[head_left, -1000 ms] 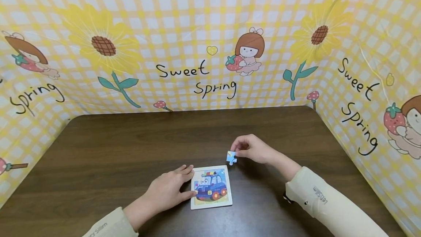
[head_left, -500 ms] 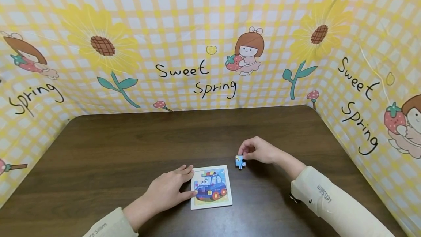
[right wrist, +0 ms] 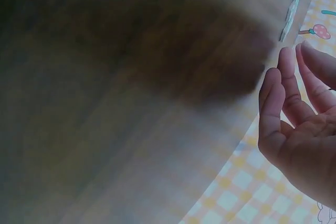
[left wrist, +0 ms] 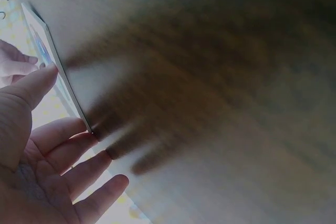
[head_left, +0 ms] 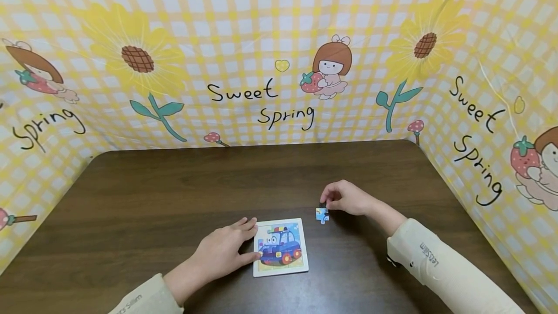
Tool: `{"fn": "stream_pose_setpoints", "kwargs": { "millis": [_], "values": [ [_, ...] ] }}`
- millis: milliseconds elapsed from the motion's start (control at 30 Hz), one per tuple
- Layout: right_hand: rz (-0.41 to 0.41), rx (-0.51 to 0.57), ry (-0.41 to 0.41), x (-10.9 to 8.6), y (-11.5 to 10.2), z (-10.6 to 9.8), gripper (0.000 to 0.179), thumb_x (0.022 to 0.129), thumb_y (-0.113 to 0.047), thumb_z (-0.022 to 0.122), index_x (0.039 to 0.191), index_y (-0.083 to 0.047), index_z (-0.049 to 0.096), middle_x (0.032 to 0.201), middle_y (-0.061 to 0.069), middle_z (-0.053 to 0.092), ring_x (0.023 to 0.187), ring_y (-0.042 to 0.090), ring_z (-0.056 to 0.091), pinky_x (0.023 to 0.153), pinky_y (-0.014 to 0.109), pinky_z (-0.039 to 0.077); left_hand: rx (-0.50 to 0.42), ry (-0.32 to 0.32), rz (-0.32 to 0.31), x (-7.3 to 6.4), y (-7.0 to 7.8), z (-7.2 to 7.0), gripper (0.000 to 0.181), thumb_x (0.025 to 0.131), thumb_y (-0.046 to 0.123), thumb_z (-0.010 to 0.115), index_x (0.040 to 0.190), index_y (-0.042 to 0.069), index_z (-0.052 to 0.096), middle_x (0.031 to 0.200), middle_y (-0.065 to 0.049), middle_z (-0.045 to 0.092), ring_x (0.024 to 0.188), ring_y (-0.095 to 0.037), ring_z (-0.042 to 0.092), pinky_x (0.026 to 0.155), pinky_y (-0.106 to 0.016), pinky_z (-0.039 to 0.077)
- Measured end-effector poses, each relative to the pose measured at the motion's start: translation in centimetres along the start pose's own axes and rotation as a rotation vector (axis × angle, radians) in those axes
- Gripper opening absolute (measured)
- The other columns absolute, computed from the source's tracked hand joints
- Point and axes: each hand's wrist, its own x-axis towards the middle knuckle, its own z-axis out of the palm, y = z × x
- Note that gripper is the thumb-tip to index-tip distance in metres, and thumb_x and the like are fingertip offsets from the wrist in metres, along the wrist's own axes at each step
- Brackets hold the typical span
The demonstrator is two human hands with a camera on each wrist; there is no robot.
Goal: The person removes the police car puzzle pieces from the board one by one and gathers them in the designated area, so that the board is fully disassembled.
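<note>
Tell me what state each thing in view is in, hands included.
Framed puzzle: flat on the table; completeness unclear.
Puzzle piece: on the table, apart from the framed puzzle.
Left hand: touching the framed puzzle's left side.
Right hand: loosely curled beside the puzzle piece.
Patterned cloth: hanging behind the table, lightly creased.

From over here I see a cream left sleeve (head_left: 150,297) and a matching right sleeve (head_left: 453,277), both printed with small dark lettering (head_left: 429,254), with a black piece (head_left: 394,260) at the right cuff (head_left: 398,242)
</note>
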Motion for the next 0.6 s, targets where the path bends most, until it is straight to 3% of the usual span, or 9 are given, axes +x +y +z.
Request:
{"fn": "stream_pose_setpoints", "kwargs": {
  "millis": [267, 600],
  "values": [
    [-0.043, 0.006, -0.037, 0.7, -1.7, 0.4, 0.007, 0.091, 0.003, 0.066, 0.097, 0.001, 0.069, 0.081, 0.004, 0.064, 0.074, 0.01, 0.054, 0.07, 0.023, 0.048, 0.001, -0.002, 0.007, 0.0, 0.0, -0.1, 0.064, 0.085, 0.046, 0.075, 0.133, 0.005, 0.063, 0.145, -0.008, 0.056, 0.136, -0.029, 0.053, 0.098, -0.051, 0.052],
    [-0.144, -0.047, -0.158, 3.1, -4.7, 3.3, 0.013, 0.091, -0.002, 0.069, 0.103, -0.004, 0.072, 0.086, 0.0, 0.065, 0.074, 0.005, 0.054, 0.071, 0.02, 0.049, -0.017, -0.02, -0.014, 0.1, 0.1, -0.2, 0.065, 0.085, 0.046, 0.075, 0.134, 0.005, 0.063, 0.146, -0.009, 0.056, 0.136, -0.03, 0.053, 0.098, -0.053, 0.051]
  ]
}}
